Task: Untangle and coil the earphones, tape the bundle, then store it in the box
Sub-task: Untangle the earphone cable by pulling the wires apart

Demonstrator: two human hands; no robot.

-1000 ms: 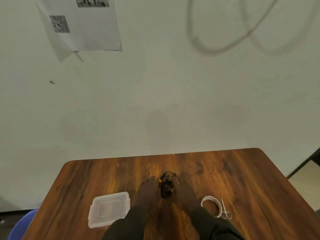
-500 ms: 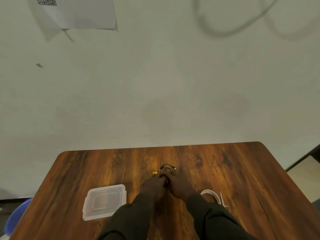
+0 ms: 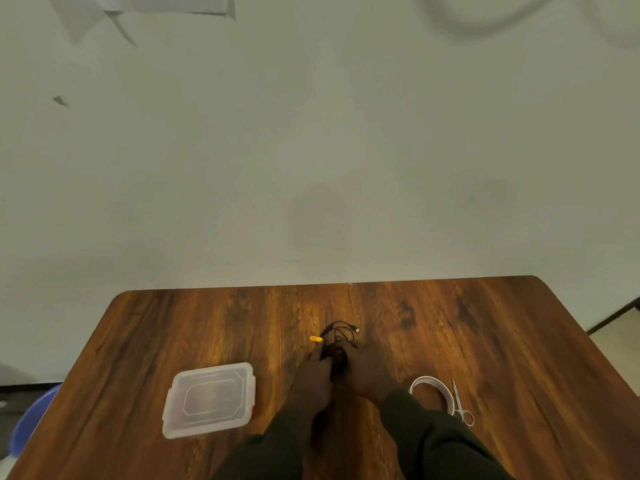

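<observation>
We are working both hands into the tangled earphones [image 3: 337,342] near the middle of the tabletop [image 3: 502,341], a little toward its far edge. Our left hand [image 3: 317,370] and right hand [image 3: 367,370] are meeting side by side over the near part of the black knot, and each grip appears to be pinching cord, though the fingertips are dark against the cable and we cannot tell exactly which strands they are holding.

To do this step well, in our judgement, we should be easing loops apart rather than pulling hard, since tugging is likely to tighten the knot. It makes sense to find a free end first: the small plug [image 3: 355,329] is lying beyond our fingers toward the far edge, and the yellow piece [image 3: 316,338] is sticking out just past the left fingertips. Feeding one of those ends back through the loops should be opening the tangle steadily.

Relative to the grip, most of the loose cord is lying just beyond our fingertips, resting on the wood, with only the near part of the bundle between the hands.

The lidded clear box [image 3: 209,400] is waiting toward the near left corner, well apart from the left hand. The tape roll [image 3: 431,393] and scissors [image 3: 460,405] are lying together to the right, near the right sleeve.
</observation>
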